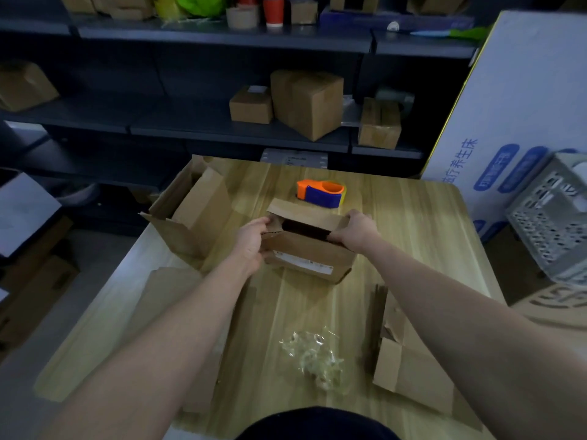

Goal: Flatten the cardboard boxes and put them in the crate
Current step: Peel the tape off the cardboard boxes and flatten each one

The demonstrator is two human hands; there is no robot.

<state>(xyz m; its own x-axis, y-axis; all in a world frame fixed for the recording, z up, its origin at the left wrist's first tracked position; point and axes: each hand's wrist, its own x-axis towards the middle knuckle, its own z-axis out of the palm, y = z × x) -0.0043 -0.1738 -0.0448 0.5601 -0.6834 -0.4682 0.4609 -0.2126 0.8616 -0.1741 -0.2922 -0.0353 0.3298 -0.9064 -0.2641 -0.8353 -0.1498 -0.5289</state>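
A small brown cardboard box (309,255) with a white label stands in the middle of the wooden table (413,223), its top flaps open. My left hand (252,241) grips the box's left end flap. My right hand (355,230) grips the right end flap. A larger opened box (193,214) lies at the table's left rear. Flattened cardboard (409,360) lies at the near right, and another flat sheet (165,300) lies under my left forearm. The grey perforated crate (552,217) stands off the table at the right.
An orange and blue tape dispenser (320,193) sits just behind the small box. Crumpled clear tape (313,354) lies on the near table. Dark shelves (222,128) with several boxes run behind. A large white carton (508,122) leans at the right.
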